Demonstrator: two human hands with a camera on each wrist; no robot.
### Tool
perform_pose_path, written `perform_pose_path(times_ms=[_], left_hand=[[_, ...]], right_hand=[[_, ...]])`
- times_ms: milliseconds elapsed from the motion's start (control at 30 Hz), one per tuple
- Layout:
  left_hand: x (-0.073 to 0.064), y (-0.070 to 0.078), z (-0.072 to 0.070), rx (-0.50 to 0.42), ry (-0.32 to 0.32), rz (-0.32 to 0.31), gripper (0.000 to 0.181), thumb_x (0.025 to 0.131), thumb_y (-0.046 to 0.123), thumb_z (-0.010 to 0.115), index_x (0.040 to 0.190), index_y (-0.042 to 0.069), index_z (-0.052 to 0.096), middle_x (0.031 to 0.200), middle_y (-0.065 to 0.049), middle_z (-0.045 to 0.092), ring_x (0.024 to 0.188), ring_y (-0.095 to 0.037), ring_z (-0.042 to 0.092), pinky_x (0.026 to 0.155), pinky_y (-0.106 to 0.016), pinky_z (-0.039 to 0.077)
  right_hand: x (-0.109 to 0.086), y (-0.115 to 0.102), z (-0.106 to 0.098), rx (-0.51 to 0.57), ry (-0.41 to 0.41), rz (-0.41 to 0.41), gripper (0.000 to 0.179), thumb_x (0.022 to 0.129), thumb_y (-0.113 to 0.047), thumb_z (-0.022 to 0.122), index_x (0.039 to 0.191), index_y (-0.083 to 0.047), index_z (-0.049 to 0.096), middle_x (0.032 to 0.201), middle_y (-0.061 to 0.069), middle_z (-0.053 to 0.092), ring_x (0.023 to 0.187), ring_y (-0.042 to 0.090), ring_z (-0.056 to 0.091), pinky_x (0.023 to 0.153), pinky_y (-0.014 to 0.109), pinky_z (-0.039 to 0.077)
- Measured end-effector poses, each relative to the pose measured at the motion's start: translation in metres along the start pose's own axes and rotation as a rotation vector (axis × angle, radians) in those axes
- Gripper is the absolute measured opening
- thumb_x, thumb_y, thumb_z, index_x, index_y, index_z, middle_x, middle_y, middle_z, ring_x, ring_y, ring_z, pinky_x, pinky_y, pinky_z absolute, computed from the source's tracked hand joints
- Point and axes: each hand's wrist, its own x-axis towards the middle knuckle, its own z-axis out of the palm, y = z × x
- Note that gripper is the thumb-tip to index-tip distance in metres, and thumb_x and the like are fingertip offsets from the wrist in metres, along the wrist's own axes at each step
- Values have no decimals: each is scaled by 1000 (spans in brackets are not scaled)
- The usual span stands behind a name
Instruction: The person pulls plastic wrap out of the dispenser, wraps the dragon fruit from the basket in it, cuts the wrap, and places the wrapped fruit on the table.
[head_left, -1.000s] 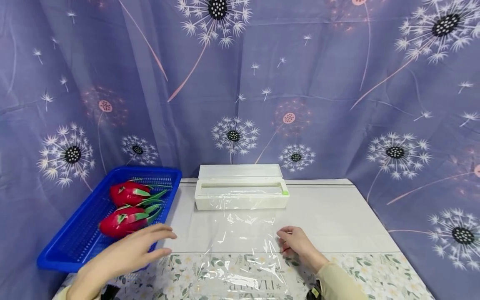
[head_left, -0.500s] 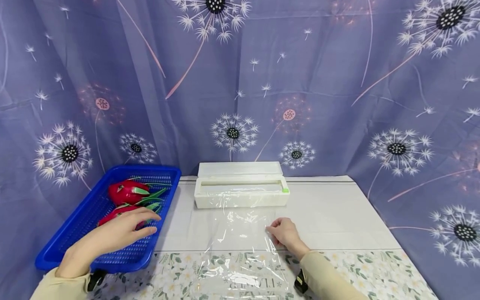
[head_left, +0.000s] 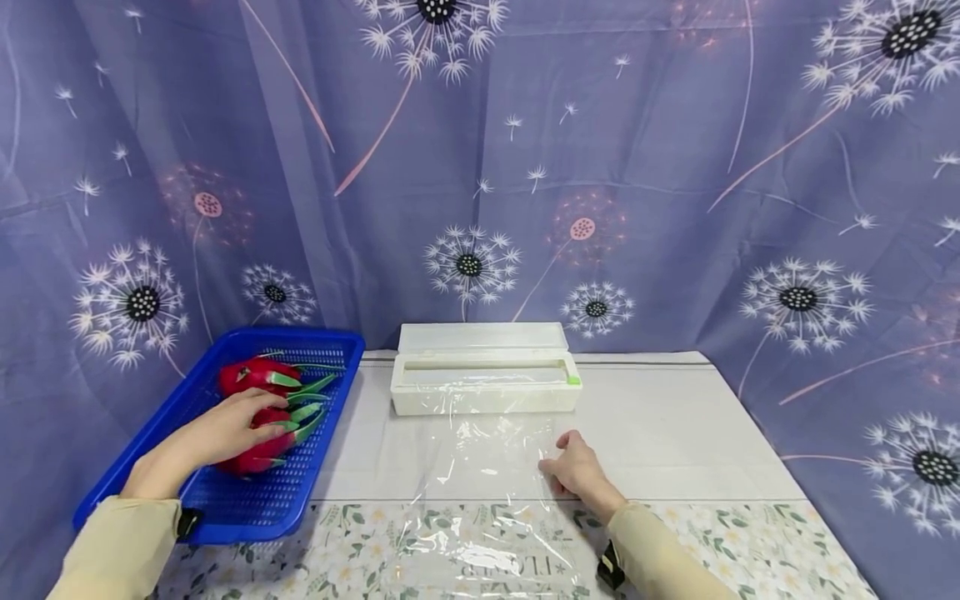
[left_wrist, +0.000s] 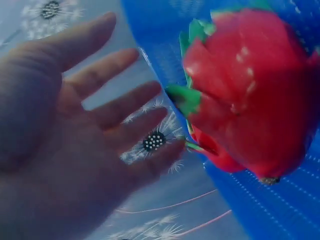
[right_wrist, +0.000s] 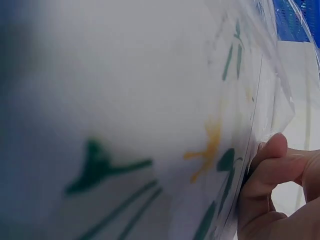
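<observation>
My left hand (head_left: 206,437) reaches over the blue basket (head_left: 191,527), its fingers above the nearer of two red dragon fruits (head_left: 258,457) with green-tipped scales. The farther dragon fruit (head_left: 243,375) lies just behind. In the left wrist view the fingers are spread and straight, with the nearer fruit (left_wrist: 250,95) beside the fingertips. My right hand (head_left: 585,477) rests loosely curled at the right edge of a clear sheet of cling film (head_left: 487,467). The right wrist view shows its bent fingers (right_wrist: 260,185) low against the table, right below the film's edge.
Film runs toward me from a white cling film dispenser (head_left: 483,402) with its lid raised and a green slider (head_left: 573,381) at the right. A floral-edged cloth (head_left: 720,550) covers the table. Blue dandelion-print curtains (head_left: 637,167) enclose the back and sides.
My left hand has moved left from beside the basket to over the nearer dragon fruit. The right hand has shifted slightly left to the film's edge, and its forefinger has lifted away from the thumb.
</observation>
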Motion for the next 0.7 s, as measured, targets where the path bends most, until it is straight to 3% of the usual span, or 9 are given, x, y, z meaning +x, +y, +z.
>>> perform_pose_path(times_ms=[167, 300, 400, 600, 700], left_hand=[[7, -13, -2, 16, -100, -53, 57, 90, 27, 70, 131, -9, 53, 132, -37, 45, 120, -56, 41, 93, -67, 37], [11, -20, -5, 0, -171, -70, 58, 91, 28, 69, 132, -10, 51, 131, -39, 45, 120, -57, 42, 93, -66, 38], [14, -24, -5, -15, -210, -82, 58, 91, 27, 69, 131, -10, 51, 132, -40, 43, 119, -56, 43, 92, -65, 39], [20, -31, 2, -80, -257, -127, 58, 88, 25, 73, 130, -9, 52, 131, -39, 41, 105, -44, 52, 87, -57, 46], [23, -34, 5, -112, -278, -158, 63, 86, 27, 75, 131, -9, 50, 129, -38, 40, 98, -39, 50, 84, -54, 47]], right_hand=[[-3, 2, -1, 16, -8, -19, 28, 81, -6, 70, 102, -2, 52, 52, 5, 55, 38, 11, 45, 37, 22, 35], [-4, 4, 1, 39, 13, -73, 11, 79, -3, 66, 85, -4, 57, 50, 3, 53, 37, 10, 46, 36, 21, 35], [-4, 6, 2, 54, 23, -87, 8, 78, -2, 64, 75, -6, 58, 50, 1, 52, 38, 9, 47, 37, 20, 35], [-8, 7, -1, 130, 21, -39, 5, 82, -1, 63, 80, -5, 59, 62, 4, 55, 48, 13, 54, 44, 24, 44], [-10, 8, -3, 188, 11, -40, 5, 87, 1, 58, 85, -2, 56, 64, 6, 56, 48, 15, 57, 44, 27, 48]])
